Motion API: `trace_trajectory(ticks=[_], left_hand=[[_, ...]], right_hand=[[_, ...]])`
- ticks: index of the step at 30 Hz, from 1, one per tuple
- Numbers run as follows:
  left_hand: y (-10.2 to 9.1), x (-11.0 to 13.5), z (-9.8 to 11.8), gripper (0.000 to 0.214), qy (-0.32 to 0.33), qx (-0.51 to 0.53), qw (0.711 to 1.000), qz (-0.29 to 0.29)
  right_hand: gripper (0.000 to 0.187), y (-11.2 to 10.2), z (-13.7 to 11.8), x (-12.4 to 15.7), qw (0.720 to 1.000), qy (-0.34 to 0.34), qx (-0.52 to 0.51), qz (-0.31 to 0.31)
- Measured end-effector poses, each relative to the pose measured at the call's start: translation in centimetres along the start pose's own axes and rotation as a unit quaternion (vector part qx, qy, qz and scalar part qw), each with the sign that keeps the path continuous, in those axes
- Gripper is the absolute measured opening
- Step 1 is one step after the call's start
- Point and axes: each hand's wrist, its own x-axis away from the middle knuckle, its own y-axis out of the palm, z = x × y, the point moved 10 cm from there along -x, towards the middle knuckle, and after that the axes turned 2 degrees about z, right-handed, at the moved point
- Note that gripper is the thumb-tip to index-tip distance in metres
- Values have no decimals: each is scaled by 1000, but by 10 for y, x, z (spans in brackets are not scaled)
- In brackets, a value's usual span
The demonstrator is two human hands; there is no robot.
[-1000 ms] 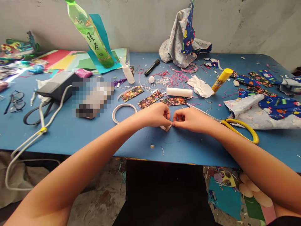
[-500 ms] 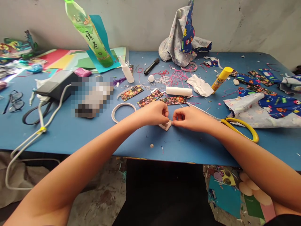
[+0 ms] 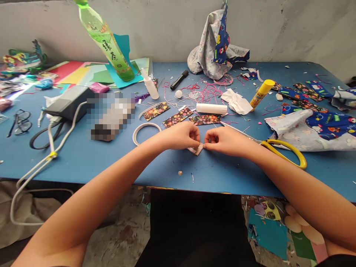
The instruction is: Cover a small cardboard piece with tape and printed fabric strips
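Observation:
Close together over the blue table [image 3: 155, 167], my two hands meet at a small pale flat piece [image 3: 198, 150], perhaps fabric or tape. My left hand [image 3: 185, 135] is closed, its thumb and fingers pinching the piece from the left and covering most of it. At its right corner, my right hand [image 3: 222, 139] is curled in a pinch; what lies between the fingertips is too small to make out. A roll of tape [image 3: 134, 135] lies beside my left forearm. Yellow-handled scissors [image 3: 302, 159] rest partly behind my right forearm. Nearer the front edge is a small bead [image 3: 180, 173].
Behind my hands lie floral fabric strips [image 3: 176, 116], a white roll [image 3: 211, 108] and tangled pink thread [image 3: 208, 91]. A glue stick [image 3: 261, 95] and a squeeze bottle [image 3: 150, 86] stand upright. Left are a green tea bottle [image 3: 111, 52] and a power adapter [image 3: 69, 102] with cables.
Both hands stay at the same spot, with the pale piece between them. The view has shifted very slightly.

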Motion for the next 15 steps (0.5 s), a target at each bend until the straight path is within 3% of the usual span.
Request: trace_trajectory(ticks=[6, 15], left_hand=[[6, 10, 12, 19, 48, 3, 996, -69], [6, 6, 17, 13, 52, -79, 995, -44]], right_hand=[[11, 0, -1, 1, 1000, -3, -12, 1], [9, 0, -1, 0, 1000, -4, -5, 1]])
